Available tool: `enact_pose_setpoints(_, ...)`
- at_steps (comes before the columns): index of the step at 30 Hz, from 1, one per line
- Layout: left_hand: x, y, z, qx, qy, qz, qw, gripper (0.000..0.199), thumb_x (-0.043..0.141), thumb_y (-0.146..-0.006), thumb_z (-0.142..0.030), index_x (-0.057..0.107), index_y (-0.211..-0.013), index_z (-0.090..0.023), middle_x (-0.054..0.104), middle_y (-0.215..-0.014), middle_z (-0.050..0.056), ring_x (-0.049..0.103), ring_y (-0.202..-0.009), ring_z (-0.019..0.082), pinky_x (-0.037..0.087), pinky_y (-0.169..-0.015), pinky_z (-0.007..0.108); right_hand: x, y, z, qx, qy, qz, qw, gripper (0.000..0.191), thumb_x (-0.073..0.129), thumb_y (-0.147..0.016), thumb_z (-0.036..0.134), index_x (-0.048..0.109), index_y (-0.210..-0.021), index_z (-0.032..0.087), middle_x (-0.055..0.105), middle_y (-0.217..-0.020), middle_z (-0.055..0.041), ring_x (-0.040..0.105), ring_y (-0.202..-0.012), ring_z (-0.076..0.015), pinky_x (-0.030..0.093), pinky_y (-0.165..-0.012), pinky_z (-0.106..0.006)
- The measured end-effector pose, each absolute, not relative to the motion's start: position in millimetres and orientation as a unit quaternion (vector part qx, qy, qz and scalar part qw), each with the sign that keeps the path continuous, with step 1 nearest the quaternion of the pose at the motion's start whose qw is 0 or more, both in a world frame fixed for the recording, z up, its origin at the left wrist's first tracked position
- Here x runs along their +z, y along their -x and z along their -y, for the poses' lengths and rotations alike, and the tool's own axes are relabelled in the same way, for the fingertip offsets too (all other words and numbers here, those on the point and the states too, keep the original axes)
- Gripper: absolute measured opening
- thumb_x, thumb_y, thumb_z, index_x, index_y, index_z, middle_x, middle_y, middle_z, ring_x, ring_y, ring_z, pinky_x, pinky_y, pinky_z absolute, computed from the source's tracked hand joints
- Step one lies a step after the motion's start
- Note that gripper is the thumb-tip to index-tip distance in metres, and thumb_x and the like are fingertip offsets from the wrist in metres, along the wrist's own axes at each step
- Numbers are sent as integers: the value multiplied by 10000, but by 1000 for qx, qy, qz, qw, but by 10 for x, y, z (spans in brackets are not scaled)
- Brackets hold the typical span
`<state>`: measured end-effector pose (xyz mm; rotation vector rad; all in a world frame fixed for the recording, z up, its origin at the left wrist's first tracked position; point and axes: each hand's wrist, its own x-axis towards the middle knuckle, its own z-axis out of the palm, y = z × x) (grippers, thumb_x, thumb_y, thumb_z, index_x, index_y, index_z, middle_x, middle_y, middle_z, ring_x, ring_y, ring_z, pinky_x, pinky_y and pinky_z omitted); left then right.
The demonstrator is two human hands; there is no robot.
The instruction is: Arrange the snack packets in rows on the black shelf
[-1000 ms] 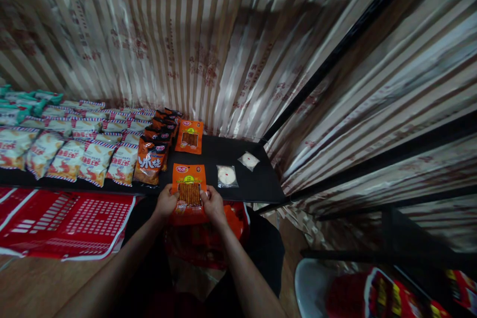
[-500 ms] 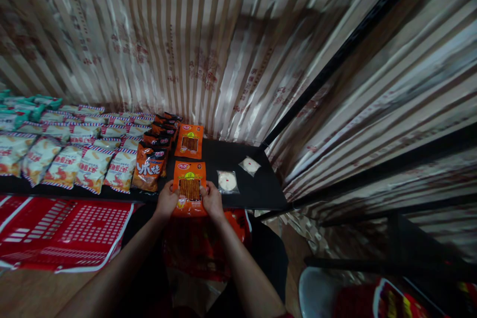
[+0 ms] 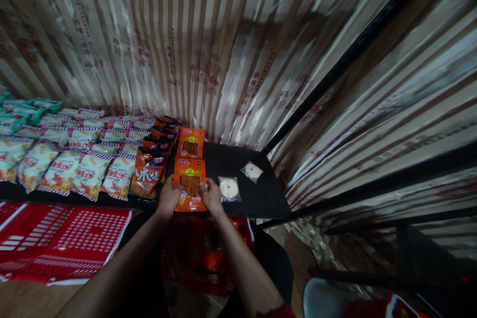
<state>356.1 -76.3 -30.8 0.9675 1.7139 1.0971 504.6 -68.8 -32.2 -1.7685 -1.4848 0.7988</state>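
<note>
Between my two hands is an orange snack packet (image 3: 190, 185) with a clear window showing brown sticks. My left hand (image 3: 169, 197) grips its left edge, and my right hand (image 3: 211, 195) pinches the right edge. The packet is over the front part of the black shelf (image 3: 257, 198); whether it rests there fully I cannot tell. Right behind it lies a matching orange packet (image 3: 191, 144). To the left stands a black-and-orange snack bag (image 3: 148, 174), first of a row. A round white item in clear wrap (image 3: 228, 189) lies just right of my right hand.
Another wrapped white round (image 3: 252, 171) lies farther right. Rows of white snack bags (image 3: 89, 174) and green bags (image 3: 22, 112) fill the left. A red basket (image 3: 70, 238) is below the shelf, another red container (image 3: 201, 258) between my legs. A black post (image 3: 320, 89) rises at right.
Both hands have pushed the orange packet farther back on the shelf, so its top edge now meets or overlaps the packet behind. The view has shifted slightly.
</note>
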Motion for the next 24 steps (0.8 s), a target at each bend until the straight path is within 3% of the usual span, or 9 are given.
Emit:
enact_pose_setpoints(3, -223, -3586, 711, 398, -404, -717, 406, 482, 519, -778, -132, 470, -1258, -143, 597, -1230, 110, 564, -1124, 191, 414, -951, 278, -311, -5049, 608, 303, 693, 573, 316, 226, 489, -852, 265, 633, -994, 163, 666, -756, -20, 593, -675, -136, 411, -620, -209)
enact_pose_setpoints(7, -217, -3607, 637, 381, -429, -714, 402, 443, 493, -798, -140, 495, -1240, -167, 601, -1234, 92, 569, -1121, 189, 420, -949, 274, -278, -5053, 519, 298, 700, 581, 290, 227, 490, -860, 253, 633, -1009, 158, 675, -764, -26, 609, -692, -139, 419, -630, -208)
enact_pose_setpoints(13, -259, -3617, 541, 343, -434, -737, 388, 520, 503, -813, -189, 420, -1317, -90, 480, -1365, 160, 453, -1257, 226, 342, -1037, 304, -244, -5044, 419, 289, 701, 591, 277, 226, 486, -868, 246, 636, -1013, 159, 692, -800, -33, 625, -726, -140, 428, -661, -208)
enact_pose_setpoints(24, -261, -3639, 378, 309, -455, -751, 365, 521, 484, -814, -219, 431, -1319, -104, 498, -1344, 162, 484, -1227, 231, 373, -1008, 327, -219, -5004, 211, 282, 704, 604, 246, 262, 499, -878, 261, 622, -1082, 151, 699, -879, -60, 641, -811, -153, 432, -704, -204)
